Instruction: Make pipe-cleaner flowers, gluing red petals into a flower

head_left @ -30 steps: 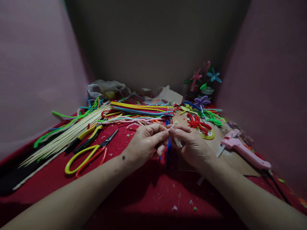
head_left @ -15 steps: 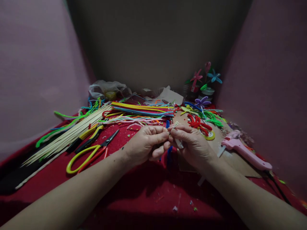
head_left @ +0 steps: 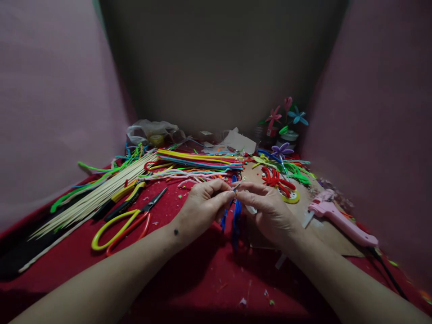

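Observation:
My left hand (head_left: 208, 201) and my right hand (head_left: 266, 204) meet over the middle of the table, fingertips pinched together. Between them is something small and thin, mostly hidden by the fingers; tiny pale tips (head_left: 243, 179) show just above. Blue fuzzy pipe cleaners (head_left: 236, 220) show below and behind the fingertips; whether they are held or lying there I cannot tell. A whitish translucent piece (head_left: 251, 209) shows by my right hand's curled fingers. Scissors (head_left: 130, 225) with yellow and red handles lie left of my left hand, beside black-and-yellow pliers (head_left: 126, 200).
Thin wooden sticks (head_left: 97, 193) lie at the left. Coloured pipe cleaners (head_left: 199, 159) are bundled at the back. On cardboard (head_left: 303, 211) at the right are a pink glue gun (head_left: 340, 216), red pipe-cleaner loops (head_left: 275, 177) and a yellow-rimmed spool (head_left: 293, 197). Pipe-cleaner flowers (head_left: 297, 117) stand behind.
Both hands have shifted slightly down, and the fingers have changed their pinch. My left fingers have turned more inward, and more of the blue pipe cleaners shows beneath. The view has tilted a little.

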`<state>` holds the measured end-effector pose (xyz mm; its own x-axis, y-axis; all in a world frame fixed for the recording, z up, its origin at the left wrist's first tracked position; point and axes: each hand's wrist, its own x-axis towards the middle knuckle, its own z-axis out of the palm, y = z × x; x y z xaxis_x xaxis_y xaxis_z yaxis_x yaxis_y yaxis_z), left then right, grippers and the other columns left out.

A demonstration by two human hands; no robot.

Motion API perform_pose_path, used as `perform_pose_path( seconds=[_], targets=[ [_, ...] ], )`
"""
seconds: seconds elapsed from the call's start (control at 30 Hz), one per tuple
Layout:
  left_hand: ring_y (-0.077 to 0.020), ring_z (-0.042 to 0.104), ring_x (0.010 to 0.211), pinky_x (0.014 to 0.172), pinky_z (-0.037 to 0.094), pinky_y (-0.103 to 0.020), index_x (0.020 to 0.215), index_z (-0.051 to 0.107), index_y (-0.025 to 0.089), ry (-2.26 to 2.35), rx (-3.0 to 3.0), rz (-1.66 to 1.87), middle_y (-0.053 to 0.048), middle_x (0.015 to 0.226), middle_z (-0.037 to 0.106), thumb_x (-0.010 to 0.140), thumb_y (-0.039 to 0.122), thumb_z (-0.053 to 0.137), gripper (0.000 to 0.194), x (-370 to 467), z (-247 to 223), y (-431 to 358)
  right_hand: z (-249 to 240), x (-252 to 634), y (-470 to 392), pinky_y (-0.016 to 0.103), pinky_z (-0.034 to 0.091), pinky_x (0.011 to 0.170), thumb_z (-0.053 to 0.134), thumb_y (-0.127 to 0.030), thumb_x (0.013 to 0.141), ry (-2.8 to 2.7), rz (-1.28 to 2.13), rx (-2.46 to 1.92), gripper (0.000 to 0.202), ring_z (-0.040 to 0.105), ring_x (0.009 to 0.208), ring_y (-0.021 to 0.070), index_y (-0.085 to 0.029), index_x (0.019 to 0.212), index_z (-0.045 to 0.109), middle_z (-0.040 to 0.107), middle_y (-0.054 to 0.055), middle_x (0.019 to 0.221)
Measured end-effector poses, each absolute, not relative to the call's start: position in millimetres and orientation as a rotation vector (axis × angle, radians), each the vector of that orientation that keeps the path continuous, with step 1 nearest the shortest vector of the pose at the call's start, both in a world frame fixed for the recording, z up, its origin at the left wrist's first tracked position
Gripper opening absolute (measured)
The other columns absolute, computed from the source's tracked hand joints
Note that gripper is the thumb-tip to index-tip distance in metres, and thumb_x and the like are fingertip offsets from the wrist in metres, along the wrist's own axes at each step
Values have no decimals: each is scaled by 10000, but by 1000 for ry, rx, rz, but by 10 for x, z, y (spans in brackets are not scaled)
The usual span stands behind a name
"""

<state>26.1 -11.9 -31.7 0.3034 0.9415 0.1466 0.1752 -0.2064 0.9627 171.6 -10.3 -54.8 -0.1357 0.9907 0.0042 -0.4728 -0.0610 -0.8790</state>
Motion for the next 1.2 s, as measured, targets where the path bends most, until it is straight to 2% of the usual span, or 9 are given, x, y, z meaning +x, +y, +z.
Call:
perform_pose_path(
  seconds=[0.17,0.37,0.57,0.73,0.87,0.97,1.1,1.2],
  targets=[
    [-28,332,356,364,240,-158,616,494,140,983,1479,983,74,427,407,760,267,569,206,265,-311,-99,-553,1763,-95,224,408,534,773,-217,561,-992,1509,-817,200,554,603,105,-193,742,693,661,-6,707],
    [3,321,308,309,185,-133,650,498,130,785,1222,867,56,511,498,740,277,606,204,237,-346,-52,-533,1800,-22,157,277,400,752,-212,569,-937,1611,-832,186,433,446,40,-168,742,700,602,-30,552],
    [10,277,277,280,212,-117,734,556,111,557,1048,725,40,517,512,788,261,556,159,195,-393,-7,-541,1790,-19,159,229,399,731,-236,601,-961,1776,-729,217,401,446,32,-169,804,696,600,-24,581],
    [3,296,270,272,229,-121,735,550,118,462,1003,667,42,524,505,796,248,541,144,190,-403,11,-535,1762,-51,169,187,393,728,-251,615,-985,1730,-701,161,362,431,35,-158,738,682,551,-35,529],
    [-27,393,314,311,299,-153,739,539,130,625,1185,763,34,574,524,820,302,496,194,218,-357,-38,-517,1738,-52,182,164,386,741,-239,580,-902,1645,-778,136,370,430,47,-164,657,659,544,-36,520],
    [-53,457,412,385,356,-174,752,550,143,893,1492,925,30,608,537,784,326,547,186,248,-360,-87,-531,1723,-39,192,150,378,741,-227,577,-878,1574,-785,120,332,409,42,-167,621,648,520,-49,499],
    [-56,413,459,460,342,-175,702,590,154,1076,1899,1144,45,512,478,792,261,533,152,274,-408,-120,-560,1702,-43,204,134,374,734,-236,597,-913,1511,-808,120,299,391,36,-161,618,642,473,-63,477],
    [-50,370,428,434,308,-172,714,590,154,1079,1861,1136,58,471,431,806,256,515,156,277,-413,-108,-571,1696,-56,199,145,379,739,-247,602,-912,1505,-826,137,315,402,42,-162,647,643,457,-65,472]
  ],
)
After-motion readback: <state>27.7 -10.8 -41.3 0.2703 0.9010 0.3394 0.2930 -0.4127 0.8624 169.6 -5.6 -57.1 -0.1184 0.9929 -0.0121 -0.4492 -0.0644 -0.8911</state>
